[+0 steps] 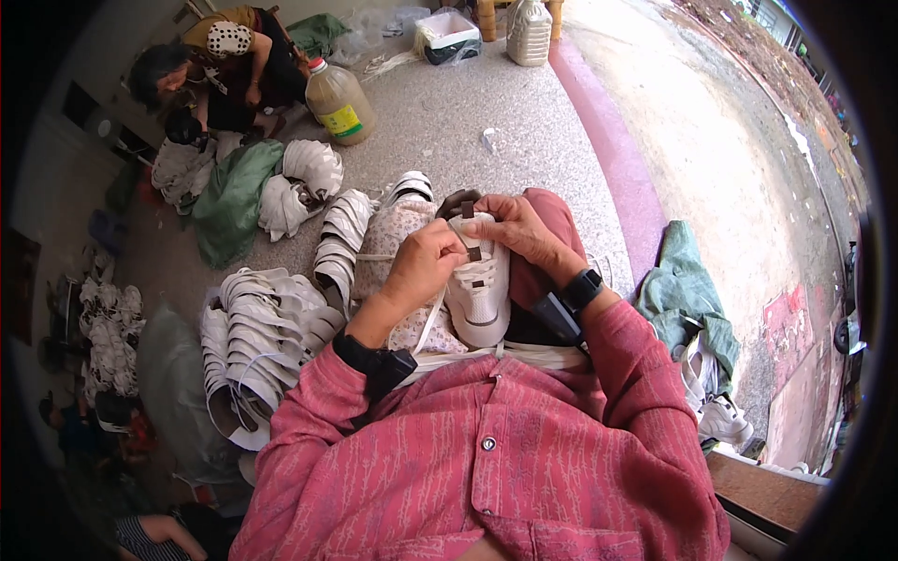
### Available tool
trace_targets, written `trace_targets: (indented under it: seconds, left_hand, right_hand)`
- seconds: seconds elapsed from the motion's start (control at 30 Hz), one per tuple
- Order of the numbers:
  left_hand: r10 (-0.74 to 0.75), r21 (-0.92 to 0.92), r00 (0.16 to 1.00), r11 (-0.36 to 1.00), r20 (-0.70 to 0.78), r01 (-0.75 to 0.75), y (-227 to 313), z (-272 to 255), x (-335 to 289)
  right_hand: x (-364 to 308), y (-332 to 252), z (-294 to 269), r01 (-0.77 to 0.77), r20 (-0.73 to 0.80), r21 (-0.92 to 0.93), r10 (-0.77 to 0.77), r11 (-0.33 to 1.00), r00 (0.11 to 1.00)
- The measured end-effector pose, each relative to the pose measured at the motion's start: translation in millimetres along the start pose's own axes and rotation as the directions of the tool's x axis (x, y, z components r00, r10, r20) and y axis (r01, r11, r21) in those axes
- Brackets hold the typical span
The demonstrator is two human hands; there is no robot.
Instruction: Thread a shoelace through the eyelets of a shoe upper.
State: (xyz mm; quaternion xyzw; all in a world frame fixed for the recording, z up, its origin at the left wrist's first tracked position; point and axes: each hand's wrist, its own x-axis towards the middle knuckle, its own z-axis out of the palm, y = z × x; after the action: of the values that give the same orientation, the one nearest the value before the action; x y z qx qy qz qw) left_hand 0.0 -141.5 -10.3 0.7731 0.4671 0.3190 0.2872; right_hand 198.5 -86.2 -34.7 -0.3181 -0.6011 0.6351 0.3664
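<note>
A white sneaker with brown tabs rests on my lap, toe towards me. My left hand is closed in a pinch at its lace rows, beside a brown tab. From under that hand a white shoelace hangs down the shoe's left side; the fingertips cover the part they grip. My right hand grips the sneaker near its tongue and collar, thumb on the upper and fingers curled behind the top. Floral cloth covers my lap left of the shoe.
Stacked white shoe uppers stand at my left, with another row closer in. A green sack and a yellowish jug lie beyond, near a bent-over person. At right, green cloth lies by white shoes.
</note>
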Motion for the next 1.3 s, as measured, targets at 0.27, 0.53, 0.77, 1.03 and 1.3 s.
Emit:
trace_targets:
  seconds: [0.27,0.53,0.77,1.03,1.3]
  left_hand:
    - [-0.083,-0.183,0.995,0.981,-0.059,0.07,-6.4,8.3,-3.8]
    - [-0.291,-0.435,0.956,0.858,0.026,0.273,-7.1,2.5,-15.5]
    - [-0.016,-0.14,0.992,0.99,-0.125,-0.002,-7.9,14.1,-13.9]
    - [-0.161,-0.322,0.984,0.938,-0.083,0.126,-2.2,12.1,-17.3]
    - [-0.038,-0.138,0.99,0.99,-0.136,0.019,-3.6,10.0,-14.3]
  right_hand:
    - [2.8,2.2,-3.4,-0.014,0.007,0.049,0.014,0.999,1.0]
    - [1.5,-1.8,-1.0,-0.071,0.004,0.091,0.071,0.993,0.997]
    - [3.2,3.1,-5.7,-0.049,0.015,0.039,0.049,0.998,0.999]
    - [2.8,3.3,-4.4,-0.026,0.014,0.064,0.025,0.998,1.0]
    - [3.2,-0.5,-2.0,-0.024,0.024,0.049,0.023,0.999,0.999]
